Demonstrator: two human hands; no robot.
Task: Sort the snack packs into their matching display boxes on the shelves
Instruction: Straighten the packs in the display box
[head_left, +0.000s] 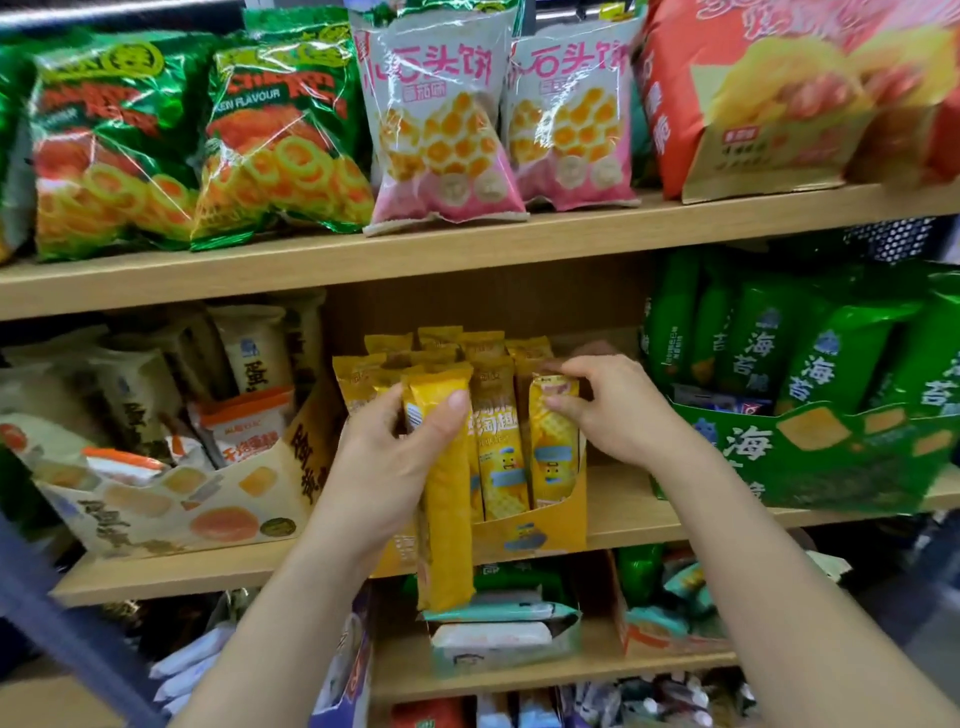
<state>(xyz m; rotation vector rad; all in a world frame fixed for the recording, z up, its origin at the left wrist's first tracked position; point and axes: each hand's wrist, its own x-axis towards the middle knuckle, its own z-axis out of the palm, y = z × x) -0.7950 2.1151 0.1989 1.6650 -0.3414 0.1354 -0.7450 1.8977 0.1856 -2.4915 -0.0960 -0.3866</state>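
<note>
Grips long yellow snack pack (447, 499) upright in left hand (395, 457), fingers curled round it, before yellow display box (540, 530) on middle shelf (623, 514). Pinches top of rightmost boxed pack (553, 452) between right hand (608, 410) thumb and fingertips.

the left hand (395, 457) grips a long yellow snack pack (447, 499) upright in front of the yellow display box (540, 530) on the middle shelf (623, 512). the right hand (613, 410) pinches the top of a yellow pack (553, 447) standing at that box's right end.
</note>
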